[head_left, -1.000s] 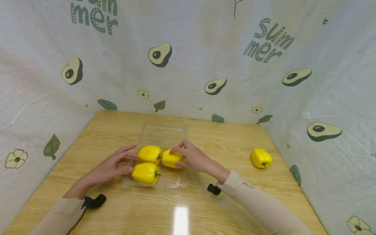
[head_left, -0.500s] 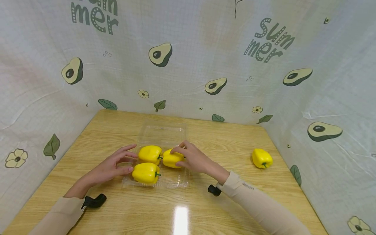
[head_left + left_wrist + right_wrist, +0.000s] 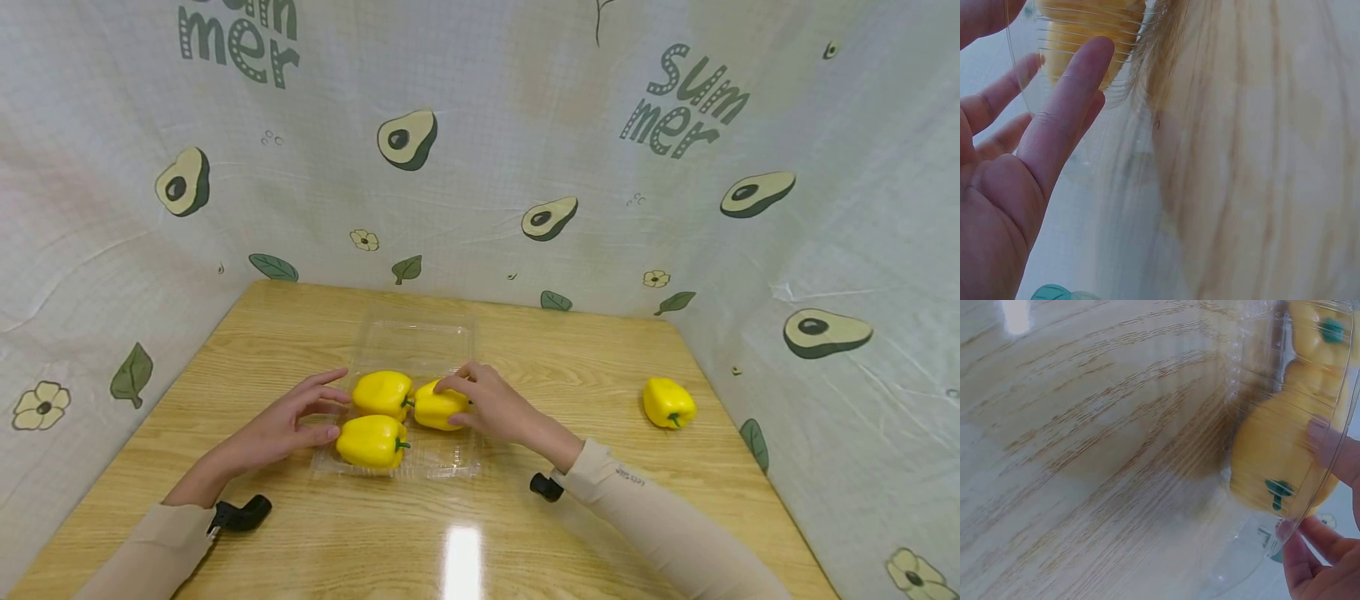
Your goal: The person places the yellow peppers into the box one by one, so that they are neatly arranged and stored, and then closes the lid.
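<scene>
A clear plastic clamshell box (image 3: 442, 458) lies with its lid (image 3: 418, 340) folded back on the far side. Three yellow bell peppers are inside: one at the back left (image 3: 381, 392), one at the front left (image 3: 371, 442), and one at the back right (image 3: 435, 406). My right hand (image 3: 501, 408) reaches over the box's right wall and holds the back-right pepper between thumb and fingers; its green stem (image 3: 1279, 489) shows through the wall in the right wrist view. My left hand (image 3: 273, 427) is at the left wall, fingers loosely extended, thumb (image 3: 1063, 112) against the clear plastic.
Another yellow bell pepper (image 3: 669, 403) lies by itself on the right part of the wooden table (image 3: 570, 367). White cloth (image 3: 480, 150) printed with avocados and leaves hangs along the back and both sides. Black wrist mounts (image 3: 243, 513) stick out below the sleeves.
</scene>
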The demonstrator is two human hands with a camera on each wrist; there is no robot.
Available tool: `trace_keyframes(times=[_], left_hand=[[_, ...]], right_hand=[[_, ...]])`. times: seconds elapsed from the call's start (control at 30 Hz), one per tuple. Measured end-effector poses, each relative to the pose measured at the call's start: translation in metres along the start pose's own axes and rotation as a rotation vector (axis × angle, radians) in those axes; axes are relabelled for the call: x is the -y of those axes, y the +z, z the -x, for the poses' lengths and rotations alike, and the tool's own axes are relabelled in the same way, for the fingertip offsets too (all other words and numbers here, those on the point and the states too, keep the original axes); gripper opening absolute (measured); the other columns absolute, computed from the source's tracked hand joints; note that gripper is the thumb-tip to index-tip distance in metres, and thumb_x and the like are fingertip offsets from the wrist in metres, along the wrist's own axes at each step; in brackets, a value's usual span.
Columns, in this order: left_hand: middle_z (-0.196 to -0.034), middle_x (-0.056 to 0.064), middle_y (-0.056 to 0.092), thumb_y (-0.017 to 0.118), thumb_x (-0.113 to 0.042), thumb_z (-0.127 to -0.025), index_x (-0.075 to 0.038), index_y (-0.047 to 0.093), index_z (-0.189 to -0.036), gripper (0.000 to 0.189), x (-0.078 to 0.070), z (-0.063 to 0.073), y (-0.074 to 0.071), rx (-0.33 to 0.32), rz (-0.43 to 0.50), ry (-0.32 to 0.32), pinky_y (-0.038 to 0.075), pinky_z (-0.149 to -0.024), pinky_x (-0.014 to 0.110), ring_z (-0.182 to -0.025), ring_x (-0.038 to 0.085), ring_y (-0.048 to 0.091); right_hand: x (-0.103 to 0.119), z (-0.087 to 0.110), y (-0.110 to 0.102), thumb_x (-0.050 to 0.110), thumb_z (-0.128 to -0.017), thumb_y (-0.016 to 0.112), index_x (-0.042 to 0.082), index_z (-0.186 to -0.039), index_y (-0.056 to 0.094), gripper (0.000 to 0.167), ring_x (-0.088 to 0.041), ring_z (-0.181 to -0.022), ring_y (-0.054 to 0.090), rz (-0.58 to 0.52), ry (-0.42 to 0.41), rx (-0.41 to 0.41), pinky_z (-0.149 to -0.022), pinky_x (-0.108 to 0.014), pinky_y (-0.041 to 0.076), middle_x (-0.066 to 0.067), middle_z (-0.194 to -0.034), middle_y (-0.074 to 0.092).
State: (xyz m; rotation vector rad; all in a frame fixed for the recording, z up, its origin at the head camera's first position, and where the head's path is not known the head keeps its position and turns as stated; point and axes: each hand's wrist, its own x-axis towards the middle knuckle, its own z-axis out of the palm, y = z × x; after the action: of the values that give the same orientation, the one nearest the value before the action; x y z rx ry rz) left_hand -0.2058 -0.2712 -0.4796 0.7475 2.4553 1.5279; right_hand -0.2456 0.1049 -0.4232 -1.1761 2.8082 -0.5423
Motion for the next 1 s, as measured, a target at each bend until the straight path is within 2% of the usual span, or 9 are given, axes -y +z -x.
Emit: trace_keyframes(times=[0.13, 0.2, 0.27, 0.5, 0.6, 0.77, 1.0], left_hand=[[-0.170, 0.018, 0.028, 0.073, -0.019, -0.103, -0.011, 0.056, -0.149, 0.050, -0.0005, 0.0004, 0.0005, -0.002, -0.010, -0.002, 0.057, -0.101, 0.046, -0.134, 0.046, 0.057], [-0.170, 0.018, 0.028, 0.073, -0.019, -0.103, -0.011, 0.056, -0.149, 0.050, -0.0005, 0.0004, 0.0005, -0.002, -0.015, 0.001, 0.057, -0.101, 0.048, -0.134, 0.046, 0.057], [-0.169, 0.018, 0.029, 0.073, -0.019, -0.103, -0.011, 0.056, -0.150, 0.051, -0.0003, 0.0003, 0.0005, -0.001, -0.016, 0.004, 0.057, -0.101, 0.045, -0.134, 0.046, 0.057], [-0.171, 0.019, 0.025, 0.073, -0.017, -0.103, -0.012, 0.059, -0.146, 0.045, 0.0017, 0.0004, -0.0003, 0.006, 0.005, 0.014, 0.053, -0.098, 0.023, -0.134, 0.048, 0.057], [-0.170, 0.019, 0.027, 0.073, -0.017, -0.103, -0.012, 0.057, -0.149, 0.049, 0.0021, 0.0003, -0.0004, 0.005, 0.006, 0.012, 0.053, -0.097, 0.021, -0.134, 0.048, 0.057], [-0.171, 0.020, 0.024, 0.073, -0.017, -0.103, -0.014, 0.061, -0.145, 0.044, 0.0024, 0.0010, 0.0000, 0.002, -0.004, 0.013, 0.052, -0.098, 0.021, -0.134, 0.048, 0.057], [-0.171, 0.020, 0.024, 0.073, -0.017, -0.103, -0.015, 0.061, -0.144, 0.042, 0.0021, 0.0002, 0.0004, 0.005, -0.007, 0.019, 0.051, -0.098, 0.020, -0.134, 0.048, 0.057]], right_hand=[[-0.0006, 0.0007, 0.0006, 0.025, -0.098, 0.079, 0.025, -0.139, 0.065, 0.043, -0.027, -0.119, 0.055, -0.005, 0.002, 0.003, -0.096, -0.041, 0.052, -0.009, -0.134, 0.058], [-0.0012, 0.0008, 0.0008, 0.025, -0.098, 0.079, 0.024, -0.139, 0.064, 0.044, -0.027, -0.120, 0.055, -0.004, -0.003, 0.003, -0.097, -0.042, 0.052, -0.009, -0.134, 0.058], [-0.0018, 0.0009, 0.0010, 0.025, -0.098, 0.080, 0.023, -0.139, 0.064, 0.045, -0.027, -0.120, 0.055, 0.001, -0.012, -0.003, -0.097, -0.042, 0.052, -0.009, -0.134, 0.058], [-0.0043, 0.0006, 0.0024, 0.026, -0.097, 0.081, 0.022, -0.138, 0.064, 0.045, -0.027, -0.121, 0.055, -0.006, -0.031, -0.023, -0.100, -0.042, 0.051, -0.007, -0.134, 0.060], [-0.0056, 0.0013, 0.0036, 0.027, -0.095, 0.082, 0.020, -0.138, 0.065, 0.046, -0.028, -0.121, 0.056, -0.012, -0.038, -0.044, -0.101, -0.043, 0.051, -0.007, -0.133, 0.062], [-0.0075, 0.0018, 0.0072, 0.029, -0.094, 0.082, 0.019, -0.137, 0.066, 0.047, -0.029, -0.122, 0.057, -0.017, -0.042, -0.070, -0.103, -0.045, 0.050, -0.006, -0.134, 0.063], [-0.0087, 0.0023, 0.0088, 0.031, -0.094, 0.081, 0.019, -0.138, 0.067, 0.047, -0.028, -0.122, 0.057, -0.016, -0.038, -0.072, -0.103, -0.044, 0.050, -0.007, -0.134, 0.064]])
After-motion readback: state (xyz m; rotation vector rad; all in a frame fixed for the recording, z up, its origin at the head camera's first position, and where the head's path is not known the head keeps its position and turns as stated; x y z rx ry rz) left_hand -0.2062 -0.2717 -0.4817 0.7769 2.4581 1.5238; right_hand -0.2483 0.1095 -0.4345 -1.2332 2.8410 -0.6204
